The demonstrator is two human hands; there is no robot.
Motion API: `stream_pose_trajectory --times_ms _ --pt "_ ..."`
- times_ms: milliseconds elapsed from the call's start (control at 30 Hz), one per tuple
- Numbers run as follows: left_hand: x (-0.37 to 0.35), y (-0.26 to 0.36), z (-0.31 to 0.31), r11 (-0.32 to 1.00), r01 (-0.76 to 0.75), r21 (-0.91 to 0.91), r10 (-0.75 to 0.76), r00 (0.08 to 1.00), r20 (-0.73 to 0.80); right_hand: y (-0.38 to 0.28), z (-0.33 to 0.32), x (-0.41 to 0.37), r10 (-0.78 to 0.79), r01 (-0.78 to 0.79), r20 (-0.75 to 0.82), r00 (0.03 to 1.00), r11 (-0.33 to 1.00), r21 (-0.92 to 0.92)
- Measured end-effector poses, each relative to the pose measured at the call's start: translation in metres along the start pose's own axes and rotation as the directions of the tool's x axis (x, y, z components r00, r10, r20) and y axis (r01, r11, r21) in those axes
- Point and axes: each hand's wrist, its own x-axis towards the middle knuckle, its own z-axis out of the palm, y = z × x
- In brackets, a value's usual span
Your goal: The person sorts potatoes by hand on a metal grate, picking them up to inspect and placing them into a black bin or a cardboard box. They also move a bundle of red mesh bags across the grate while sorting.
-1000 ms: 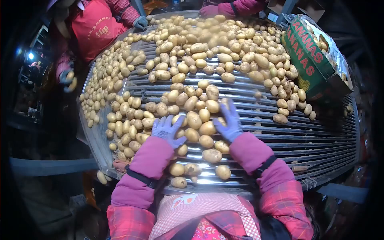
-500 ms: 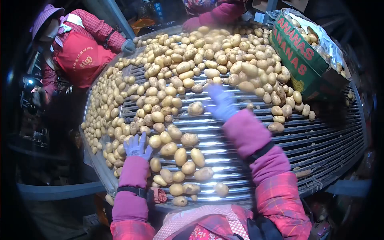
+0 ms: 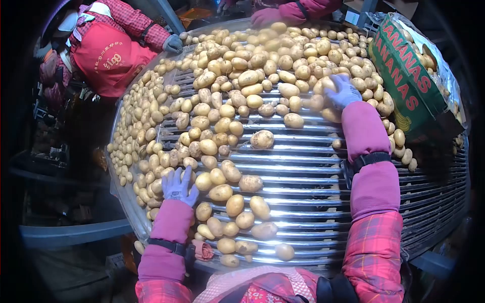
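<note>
Potatoes (image 3: 235, 205) lie in a thick spread over a surface of metal rollers (image 3: 298, 202). My left hand (image 3: 180, 188), in a pale purple glove, rests with fingers apart against the potatoes at the near left. Out at the far right, my right hand (image 3: 344, 92) in the same kind of glove lies over the edge of the potato heap. Its fingers are stretched out and touch potatoes, some of them blurred. I see no potato enclosed in either hand. A single potato (image 3: 262, 139) sits on the rollers between the two hands.
A green carton (image 3: 404, 76) marked "ANANAS", with potatoes inside, tilts at the right edge. A person in a red apron (image 3: 108, 60) stands at the far left, one gloved hand (image 3: 173, 43) by the rim. Another person's sleeve (image 3: 298, 11) reaches in at the back.
My right hand has moved away and to the right, from above the bare rollers to the potato heap. My left hand stays among the potatoes. The view has shifted slightly.
</note>
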Motion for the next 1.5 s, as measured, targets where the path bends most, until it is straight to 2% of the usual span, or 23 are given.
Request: stream_pose_trajectory --times_ms 167,233,300,333,367,433,500,533,600,633,767,900,967,1100,1133,1200,1233,1267,1300,1333,1367,1433,1500 --pt "0.000 0.001 -0.006 1.000 0.007 0.004 -0.007 1.000 0.000 -0.025 0.036 -0.003 -0.151 0.184 -0.153 0.977 0.956 0.230" --pt "0.001 0.002 -0.003 1.000 0.004 0.018 -0.004 1.000 0.002 -0.055 0.046 -0.011 -0.200 0.127 0.069 0.977 0.813 0.568" --pt "0.001 0.003 -0.004 1.000 0.013 0.017 -0.013 1.000 0.015 -0.113 0.016 -0.046 -0.289 0.273 0.055 0.956 0.943 0.192" --pt "0.003 0.004 -0.005 1.000 0.024 0.015 -0.024 0.999 0.023 -0.130 0.022 -0.059 -0.329 0.322 0.012 0.944 0.932 0.167" --pt "0.002 0.003 -0.003 1.000 0.005 0.012 -0.005 1.000 0.018 -0.137 0.074 -0.054 -0.414 0.447 -0.173 0.894 0.790 0.420" --pt "0.001 -0.002 0.004 1.000 0.019 0.021 -0.019 1.000 0.014 -0.172 0.037 -0.098 -0.622 0.529 0.076 0.779 0.718 0.453" --pt "0.002 -0.003 0.006 0.999 0.016 0.031 -0.016 1.000 0.027 -0.177 0.031 -0.130 -0.717 0.742 -0.194 0.669 0.636 0.210" --pt "0.002 -0.005 0.008 1.000 -0.011 0.014 0.011 0.999 -0.038 -0.165 0.021 -0.120 -0.728 0.656 -0.067 0.682 0.569 0.496" --pt "0.001 -0.003 0.010 1.000 -0.030 -0.007 0.029 0.995 -0.100 -0.123 -0.007 -0.108 -0.507 0.547 -0.219 0.834 0.702 0.456" --pt "0.002 -0.003 0.009 1.000 -0.021 -0.008 0.021 0.995 -0.096 -0.094 -0.002 -0.094 -0.433 0.576 -0.429 0.793 0.762 0.296" --pt "0.001 -0.002 0.008 1.000 -0.007 -0.008 0.007 0.996 -0.085 0.025 -0.002 -0.079 -0.260 0.229 -0.252 0.932 0.963 -0.145" --pt "-0.001 0.000 0.005 1.000 0.004 -0.020 -0.006 0.996 -0.089 0.011 0.002 -0.084 -0.348 0.339 -0.243 0.905 0.937 -0.080" --pt "0.000 -0.005 0.005 1.000 -0.006 -0.027 0.003 0.994 -0.108 -0.020 -0.012 -0.089 -0.263 0.261 0.219 0.940 0.965 0.040" --pt "-0.002 -0.001 0.003 0.999 0.018 -0.036 -0.020 0.998 -0.061 -0.046 -0.002 -0.122 -0.401 0.201 0.247 0.882 0.795 0.572" --pt "-0.001 -0.003 0.005 0.999 0.020 -0.029 -0.021 0.998 -0.063 -0.038 0.001 -0.115 -0.286 -0.046 0.319 0.904 0.677 0.735" --pt "0.000 -0.004 0.010 1.000 0.024 -0.009 -0.024 0.998 -0.058 -0.008 -0.032 -0.119 -0.022 -0.026 0.049 0.999 0.606 0.795" --pt "-0.001 -0.004 0.010 1.000 0.014 -0.016 -0.014 0.999 -0.050 0.020 -0.040 -0.113 0.012 0.108 -0.268 0.963 0.897 0.429" --pt "-0.001 -0.004 0.009 1.000 0.013 0.001 -0.013 0.999 -0.038 0.054 -0.040 -0.107 0.209 -0.034 -0.324 0.923 0.881 0.472" --pt "-0.001 -0.005 0.007 1.000 0.013 0.019 -0.012 1.000 -0.026 0.107 -0.037 -0.105 0.106 0.071 -0.416 0.903 0.919 0.388" --pt "0.000 -0.004 0.008 1.000 0.005 0.019 -0.004 0.999 -0.037 0.110 -0.057 -0.125 0.218 -0.157 -0.448 0.867 0.973 0.170" --pt "0.001 -0.005 0.009 1.000 -0.001 0.015 0.001 0.999 -0.037 0.128 -0.053 -0.125 0.221 -0.162 -0.450 0.866 0.973 0.166" --pt "0.000 -0.008 0.010 1.000 -0.021 0.019 0.022 0.999 -0.041 0.176 -0.039 -0.129 -0.118 -0.042 -0.551 0.826 0.962 -0.270" --pt "0.001 -0.006 0.012 0.999 -0.035 0.004 0.036 0.996 -0.088 0.150 -0.044 -0.121 -0.023 -0.199 -0.461 0.887 0.882 -0.427"
